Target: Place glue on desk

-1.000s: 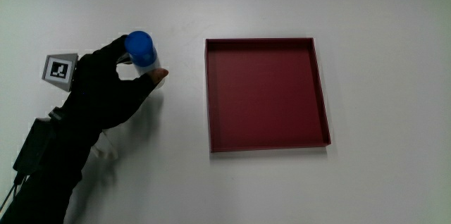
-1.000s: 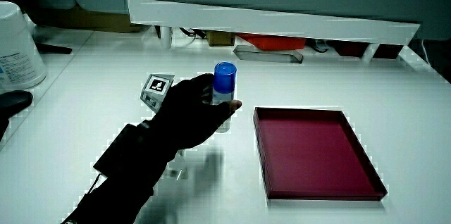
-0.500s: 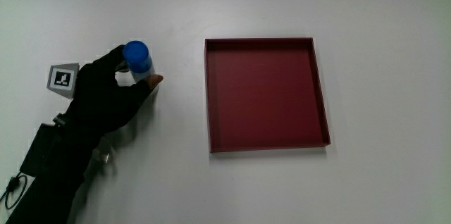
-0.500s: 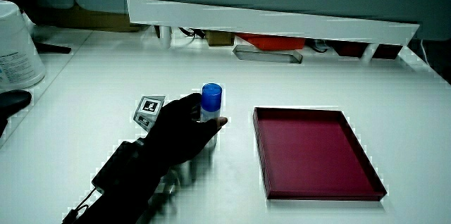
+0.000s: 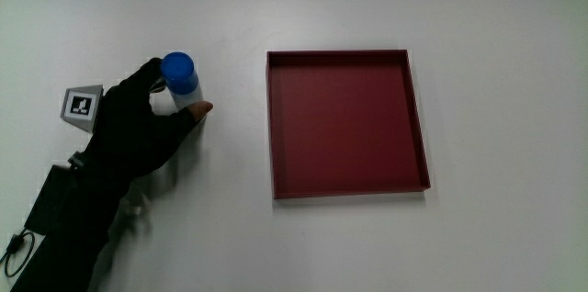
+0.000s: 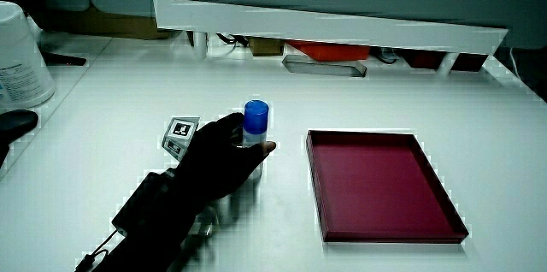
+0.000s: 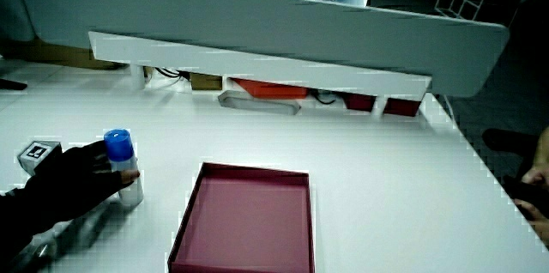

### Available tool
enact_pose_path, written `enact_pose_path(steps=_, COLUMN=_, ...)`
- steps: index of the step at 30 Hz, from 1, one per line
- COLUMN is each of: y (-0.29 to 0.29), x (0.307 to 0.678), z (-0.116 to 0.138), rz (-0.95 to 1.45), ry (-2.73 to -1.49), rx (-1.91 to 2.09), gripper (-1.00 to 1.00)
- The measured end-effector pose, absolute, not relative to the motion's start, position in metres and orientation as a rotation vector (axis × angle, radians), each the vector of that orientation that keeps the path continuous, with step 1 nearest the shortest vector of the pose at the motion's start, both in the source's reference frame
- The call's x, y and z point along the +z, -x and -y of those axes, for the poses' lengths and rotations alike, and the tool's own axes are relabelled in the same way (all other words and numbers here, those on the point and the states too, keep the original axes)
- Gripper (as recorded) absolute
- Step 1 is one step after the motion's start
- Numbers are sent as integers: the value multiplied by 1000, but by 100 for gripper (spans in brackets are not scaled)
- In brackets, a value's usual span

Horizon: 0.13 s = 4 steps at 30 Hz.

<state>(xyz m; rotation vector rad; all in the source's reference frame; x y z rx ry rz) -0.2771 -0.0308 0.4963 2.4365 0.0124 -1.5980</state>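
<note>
A glue stick with a blue cap [image 5: 179,71] and pale body stands upright on the white desk [image 5: 230,237], beside the dark red tray [image 5: 347,122]. The gloved hand [image 5: 152,113] is wrapped around the stick's body, fingers curled on it, with the patterned cube [image 5: 81,106] on its back. In both side views the glue stick [image 6: 255,118] [image 7: 119,148] stands upright with its base down at the desk, the hand [image 6: 224,154] [image 7: 81,178] still closed on it. The tray [image 6: 380,186] [image 7: 244,220] holds nothing.
A low white partition [image 6: 333,28] [image 7: 257,65] runs along the desk's edge farthest from the person, with small items under it. A white container [image 6: 21,54] and a dark object [image 6: 17,122] sit at the desk's edge.
Over the last second the hand lowered the glue stick and drew it slightly nearer the person and away from the tray. Since half a second ago nothing has visibly moved.
</note>
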Motion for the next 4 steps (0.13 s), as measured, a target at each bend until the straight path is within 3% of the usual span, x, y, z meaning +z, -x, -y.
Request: enact_pose_path(steps=4, y=283, x=493, z=19, rz=39, ry=-2412, rx=-1533, gripper=-75)
